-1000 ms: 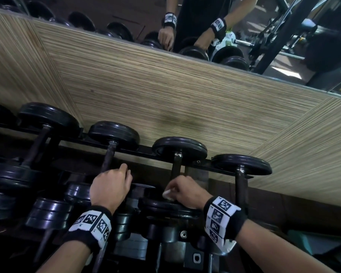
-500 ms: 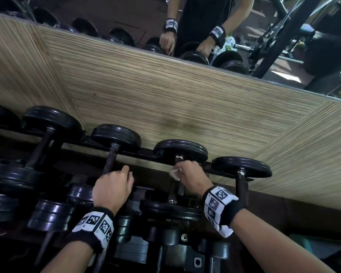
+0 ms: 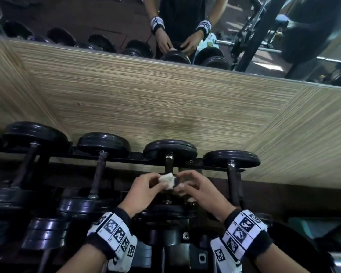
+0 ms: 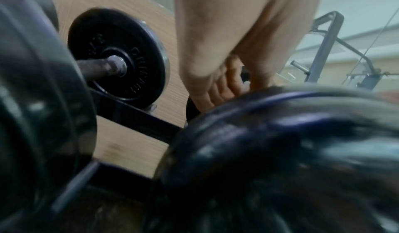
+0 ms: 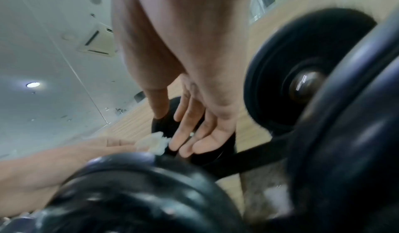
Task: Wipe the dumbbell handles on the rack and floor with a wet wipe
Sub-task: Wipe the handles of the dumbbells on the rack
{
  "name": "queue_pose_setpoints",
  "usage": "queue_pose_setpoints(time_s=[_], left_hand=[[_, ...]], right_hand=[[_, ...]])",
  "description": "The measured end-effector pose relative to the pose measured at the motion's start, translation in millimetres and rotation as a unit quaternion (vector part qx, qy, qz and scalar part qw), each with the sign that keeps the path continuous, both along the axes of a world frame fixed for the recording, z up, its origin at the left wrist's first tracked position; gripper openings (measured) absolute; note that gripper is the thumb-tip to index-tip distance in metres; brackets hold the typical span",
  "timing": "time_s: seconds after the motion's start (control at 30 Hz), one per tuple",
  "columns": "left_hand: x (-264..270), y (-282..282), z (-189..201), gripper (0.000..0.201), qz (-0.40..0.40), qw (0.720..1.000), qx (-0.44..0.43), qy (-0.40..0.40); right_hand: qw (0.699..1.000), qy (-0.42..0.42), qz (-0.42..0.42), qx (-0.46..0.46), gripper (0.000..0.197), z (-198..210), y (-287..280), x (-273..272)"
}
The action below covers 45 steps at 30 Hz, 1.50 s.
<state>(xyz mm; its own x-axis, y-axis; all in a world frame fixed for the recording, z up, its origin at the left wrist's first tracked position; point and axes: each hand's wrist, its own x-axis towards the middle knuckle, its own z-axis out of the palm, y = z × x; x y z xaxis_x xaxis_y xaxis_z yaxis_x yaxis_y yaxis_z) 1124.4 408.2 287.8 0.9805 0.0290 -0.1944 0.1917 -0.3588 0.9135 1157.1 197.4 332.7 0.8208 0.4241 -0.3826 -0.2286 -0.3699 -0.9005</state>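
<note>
Left hand (image 3: 144,189) pinches wet wipe (image 3: 166,180), right hand (image 3: 197,188) slack-fingered against it: a fumbled transfer could drop it among the dumbbells (image 3: 170,152).

A gym: black dumbbells (image 3: 103,144) on a rack (image 3: 138,155) below a wall mirror (image 3: 106,16), weight machine (image 3: 252,42) in reflection.

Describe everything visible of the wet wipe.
The wet wipe is a small, off-white wad, crumpled and soft-looking. The left hand pinches it between thumb and fingers, and fingertips of the right hand touch its other edge. It sits in front of a racked dumbbell handle; contact there is hidden.
</note>
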Motion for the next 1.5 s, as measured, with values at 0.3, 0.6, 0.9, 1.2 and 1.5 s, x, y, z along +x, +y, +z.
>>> queue_pose_setpoints(time_s=[0.3,0.6,0.9,1.2,1.5], left_hand=[[70,5,-8,0.019,-0.039,0.974,0.222,0.022],[36,15,-25,0.031,-0.230,0.958,0.096,0.144],[78,17,-19,0.029,-0.091,0.995,0.032,0.037],[31,22,-32,0.041,-0.238,0.955,0.000,0.174],[68,11,-12,0.015,-0.080,0.988,-0.101,0.082]], right_hand=[[0.865,-0.231,-0.075,-0.439,0.020,-3,-107,-26],[0.853,-0.232,-0.218,-0.415,0.011,-1,-95,-30],[0.856,-0.226,-0.207,-0.416,0.012,-3,-100,-30],[0.855,-0.222,-0.219,-0.415,0.013,-1,-97,-29],[0.853,-0.214,-0.227,-0.419,0.013,-1,-97,-29]])
